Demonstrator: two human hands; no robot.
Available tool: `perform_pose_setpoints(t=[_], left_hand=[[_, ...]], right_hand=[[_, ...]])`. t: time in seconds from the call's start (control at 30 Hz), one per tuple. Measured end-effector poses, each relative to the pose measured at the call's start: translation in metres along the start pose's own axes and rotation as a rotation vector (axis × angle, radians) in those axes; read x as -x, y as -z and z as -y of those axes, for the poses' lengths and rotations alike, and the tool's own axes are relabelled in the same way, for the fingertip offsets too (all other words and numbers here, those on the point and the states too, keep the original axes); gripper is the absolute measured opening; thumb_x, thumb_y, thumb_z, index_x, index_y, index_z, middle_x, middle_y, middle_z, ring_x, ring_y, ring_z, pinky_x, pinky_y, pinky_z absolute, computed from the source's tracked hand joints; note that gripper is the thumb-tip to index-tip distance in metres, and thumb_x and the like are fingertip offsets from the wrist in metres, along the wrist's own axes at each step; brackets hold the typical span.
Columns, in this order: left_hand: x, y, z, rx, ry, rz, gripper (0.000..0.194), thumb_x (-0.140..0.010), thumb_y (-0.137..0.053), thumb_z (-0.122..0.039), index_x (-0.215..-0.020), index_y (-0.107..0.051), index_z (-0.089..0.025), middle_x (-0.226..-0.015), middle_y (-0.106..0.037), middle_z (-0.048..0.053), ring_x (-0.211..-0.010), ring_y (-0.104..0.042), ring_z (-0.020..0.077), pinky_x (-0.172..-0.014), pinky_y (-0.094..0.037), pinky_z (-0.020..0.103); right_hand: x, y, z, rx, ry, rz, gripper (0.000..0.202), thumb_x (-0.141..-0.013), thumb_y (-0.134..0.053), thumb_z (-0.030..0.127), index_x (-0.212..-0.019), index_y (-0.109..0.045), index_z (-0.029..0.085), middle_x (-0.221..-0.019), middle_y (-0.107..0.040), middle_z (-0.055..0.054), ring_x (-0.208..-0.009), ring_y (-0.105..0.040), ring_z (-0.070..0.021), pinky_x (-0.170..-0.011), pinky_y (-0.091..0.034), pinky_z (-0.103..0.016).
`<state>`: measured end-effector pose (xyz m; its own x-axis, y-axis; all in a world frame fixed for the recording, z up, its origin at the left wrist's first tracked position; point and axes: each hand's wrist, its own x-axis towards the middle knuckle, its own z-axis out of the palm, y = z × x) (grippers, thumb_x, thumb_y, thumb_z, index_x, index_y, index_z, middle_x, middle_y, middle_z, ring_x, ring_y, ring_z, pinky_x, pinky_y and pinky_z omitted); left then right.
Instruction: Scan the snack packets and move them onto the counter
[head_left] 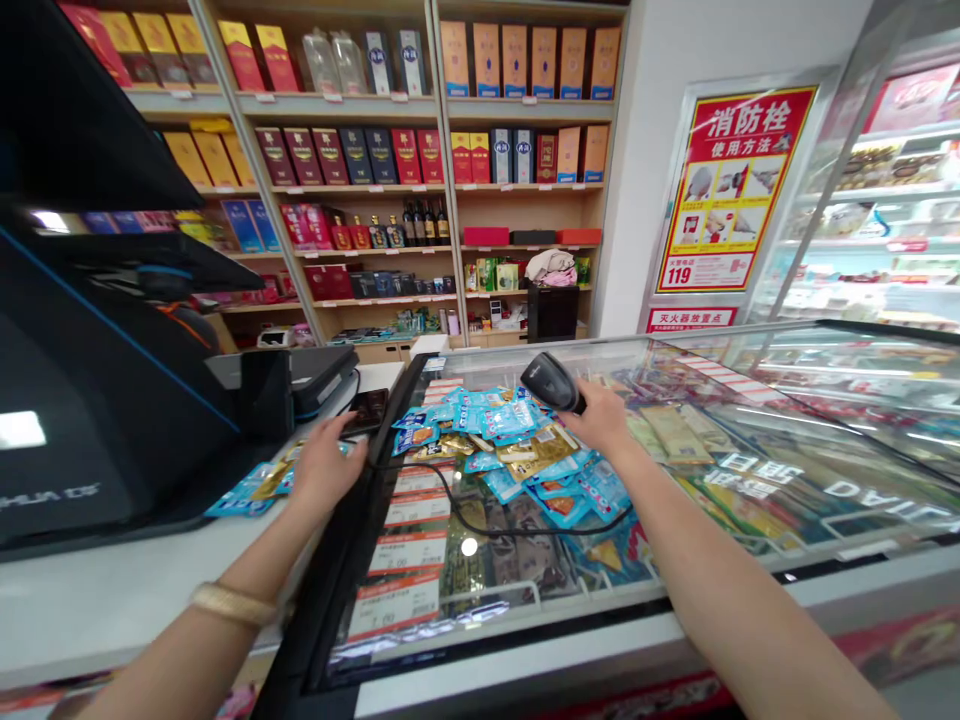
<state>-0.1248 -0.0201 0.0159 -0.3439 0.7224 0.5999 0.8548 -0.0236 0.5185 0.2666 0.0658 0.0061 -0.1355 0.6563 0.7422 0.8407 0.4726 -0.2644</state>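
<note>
My right hand [600, 415] is closed round the handle of a black barcode scanner [551, 380], held above a pile of small blue and gold packets [517, 420] on the glass freezer top [495, 590]. My left hand [328, 465] is over the gap between the white counter and the freezer, its fingers at least partly apart and nothing visible in them. Beside it, on the counter, lie a few more blue and gold packets [255, 488]. A dark phone [367, 410] lies just beyond my left fingertips.
A large dark checkout machine [112, 400] stands at the left on the white counter [150, 610]. The scanner's black cable [487, 531] loops over the glass. Shelves of boxed bottles [442, 108] line the back wall; a red poster [735, 190] hangs at the right.
</note>
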Motion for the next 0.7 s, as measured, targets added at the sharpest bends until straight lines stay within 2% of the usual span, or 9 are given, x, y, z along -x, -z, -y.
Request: perform_pose_setpoints(t=[0.07,0.13,0.23,0.37,0.43,0.5,0.57,0.63,0.7], left_hand=[[-0.001,0.017,0.028,-0.189,0.127,-0.056,0.033,-0.055,-0.075,-0.045,-0.073,-0.062,-0.021,-0.091,-0.067,0.014,-0.110,-0.057,0.0462,-0.095,-0.041,0.061],[0.001,0.027,0.047,-0.303,0.211,-0.081,0.047,-0.043,-0.081,-0.054,-0.059,-0.051,-0.022,-0.079,-0.064,0.013,-0.108,-0.056,0.0513,-0.090,-0.039,0.068],[0.006,0.031,0.059,-0.354,0.230,-0.056,0.059,-0.037,-0.082,-0.058,-0.053,-0.038,-0.023,-0.070,-0.058,0.011,-0.106,-0.056,0.0527,-0.086,-0.039,0.070],[0.007,0.034,0.052,-0.377,0.254,-0.033,0.054,-0.037,-0.081,-0.058,-0.062,-0.049,-0.023,-0.070,-0.058,0.009,-0.103,-0.057,0.0517,-0.083,-0.042,0.066],[0.005,0.038,0.045,-0.363,0.241,-0.011,0.050,-0.039,-0.081,-0.050,-0.075,-0.059,-0.024,-0.070,-0.058,0.008,-0.096,-0.060,0.0480,-0.081,-0.044,0.062],[0.002,0.042,0.038,-0.274,0.231,0.037,0.045,-0.044,-0.078,-0.038,-0.085,-0.065,-0.024,-0.065,-0.058,0.006,-0.081,-0.063,0.0406,-0.076,-0.047,0.054],[-0.003,0.044,0.030,-0.170,0.235,0.075,0.036,-0.050,-0.073,-0.030,-0.086,-0.068,-0.024,-0.058,-0.057,0.005,-0.067,-0.062,0.0332,-0.071,-0.047,0.046],[-0.008,0.041,0.017,-0.076,0.244,0.056,0.029,-0.055,-0.071,-0.030,-0.083,-0.069,-0.023,-0.056,-0.057,0.004,-0.061,-0.060,0.0285,-0.066,-0.047,0.041],[-0.012,0.031,-0.001,0.136,0.267,-0.007,0.031,-0.056,-0.072,-0.033,-0.085,-0.069,-0.022,-0.061,-0.061,0.004,-0.061,-0.060,0.0242,-0.064,-0.047,0.037]], right_hand=[[0.000,-0.001,0.001,-0.013,0.015,-0.004,0.031,-0.073,-0.065,0.035,-0.100,-0.069,0.020,-0.094,-0.074,-0.009,-0.089,-0.069,-0.0282,-0.071,-0.048,-0.030],[0.001,-0.001,0.001,-0.020,0.027,-0.006,0.030,-0.073,-0.065,0.033,-0.100,-0.069,0.020,-0.095,-0.075,-0.009,-0.089,-0.069,-0.0286,-0.071,-0.048,-0.031],[0.001,-0.001,0.003,-0.016,0.040,-0.005,0.030,-0.073,-0.064,0.031,-0.100,-0.069,0.019,-0.094,-0.075,-0.010,-0.089,-0.069,-0.0285,-0.072,-0.049,-0.031],[0.002,-0.001,0.004,0.003,0.050,0.006,0.029,-0.074,-0.062,0.031,-0.100,-0.069,0.019,-0.093,-0.075,-0.010,-0.087,-0.069,-0.0278,-0.070,-0.048,-0.031],[0.002,-0.001,0.004,0.013,0.050,0.017,0.029,-0.074,-0.062,0.032,-0.099,-0.069,0.020,-0.093,-0.074,-0.009,-0.086,-0.069,-0.0277,-0.070,-0.048,-0.031],[0.002,-0.001,0.004,0.012,0.044,0.025,0.029,-0.074,-0.062,0.032,-0.100,-0.069,0.020,-0.093,-0.074,-0.009,-0.086,-0.069,-0.0277,-0.071,-0.048,-0.031],[0.001,0.000,0.003,0.004,0.031,0.022,0.030,-0.074,-0.063,0.032,-0.101,-0.069,0.020,-0.094,-0.074,-0.010,-0.088,-0.069,-0.0278,-0.071,-0.049,-0.031],[0.001,0.001,0.003,-0.007,0.017,0.010,0.031,-0.074,-0.064,0.032,-0.102,-0.069,0.019,-0.094,-0.074,-0.010,-0.088,-0.069,-0.0277,-0.071,-0.049,-0.031],[0.000,0.001,0.003,-0.021,0.016,-0.004,0.031,-0.073,-0.065,0.033,-0.100,-0.070,0.019,-0.093,-0.074,-0.010,-0.088,-0.069,-0.0276,-0.070,-0.049,-0.030]])
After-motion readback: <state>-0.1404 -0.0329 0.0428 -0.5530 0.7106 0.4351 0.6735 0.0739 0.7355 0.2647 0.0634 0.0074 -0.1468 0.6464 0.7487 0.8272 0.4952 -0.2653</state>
